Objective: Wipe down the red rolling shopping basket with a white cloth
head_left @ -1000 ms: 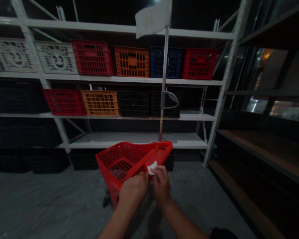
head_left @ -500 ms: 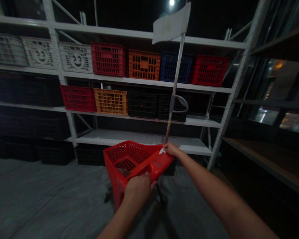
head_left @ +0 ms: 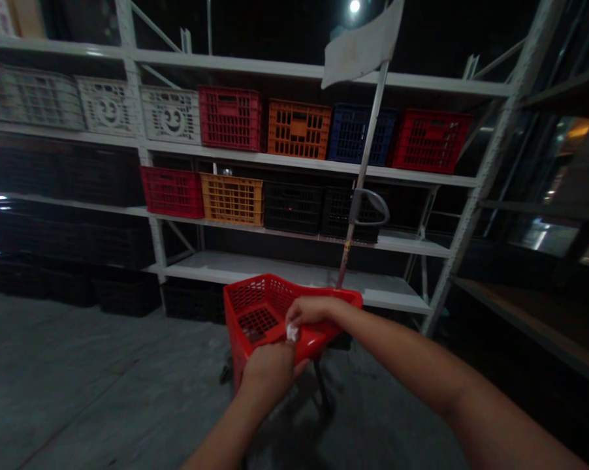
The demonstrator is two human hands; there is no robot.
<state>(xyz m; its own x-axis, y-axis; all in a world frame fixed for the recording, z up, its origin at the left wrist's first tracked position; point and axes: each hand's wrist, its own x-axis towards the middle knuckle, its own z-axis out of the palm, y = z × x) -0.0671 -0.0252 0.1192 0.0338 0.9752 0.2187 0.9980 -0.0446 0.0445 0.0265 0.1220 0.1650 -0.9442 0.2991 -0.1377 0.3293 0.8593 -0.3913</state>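
Note:
A red plastic shopping cart (head_left: 245,320) with perforated basket walls stands in front of me on the floor. My left hand (head_left: 271,369) is closed round the near part of its handle, fingers partly hidden beneath. In my right hand (head_left: 310,311) is a small crumpled white tissue (head_left: 292,332), pinched at the handle's top, close to my left hand. From the cart's far right side rises a metal pole (head_left: 367,153), bearing a whitish flag-like panel (head_left: 363,49) and a grey loop handle (head_left: 375,207).
White metal shelving (head_left: 294,163) spans the view behind the cart, holding red, orange, blue, yellow, white and black crates. Dark crates (head_left: 123,287) sit low at left. A dark shelf unit (head_left: 529,300) stands close on the right. Grey concrete floor (head_left: 89,372) lies around the cart.
My right hand has moved left along the cart handle with the tissue, from its far right end to beside my left hand. The view has shifted slightly left; my left hand keeps its grip.

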